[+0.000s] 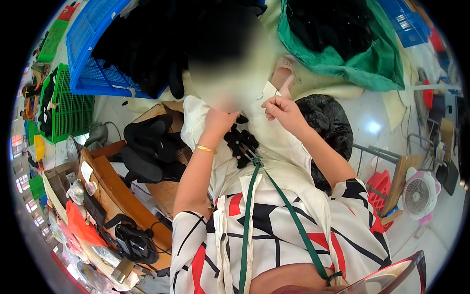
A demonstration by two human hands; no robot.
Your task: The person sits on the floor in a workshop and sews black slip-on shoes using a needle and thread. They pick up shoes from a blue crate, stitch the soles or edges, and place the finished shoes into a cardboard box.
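My left hand (pixel 221 119), with a gold bracelet at its wrist, reaches over my lap. A blurred patch covers its fingertips, so its grip cannot be told. My right hand (pixel 281 111) is closed with thumb and forefinger pinched together, slightly to the right of the left hand and apart from it. A thin dark line, like thread or a fine wire, rises from its pinch; what it is I cannot make out. Below and between the hands, a black bundle (pixel 240 144) lies on my cream apron (pixel 279 157). A green cord (pixel 250 196) round my neck reaches down to it.
Black shoes (pixel 149 152) are piled in a cardboard box at left, beside a wooden desk (pixel 122 196). Ahead stand a blue crate (pixel 105 78) and a green sack (pixel 338 71), both holding black items. A black plastic bag (pixel 330 122) and a fan (pixel 418 193) are at right.
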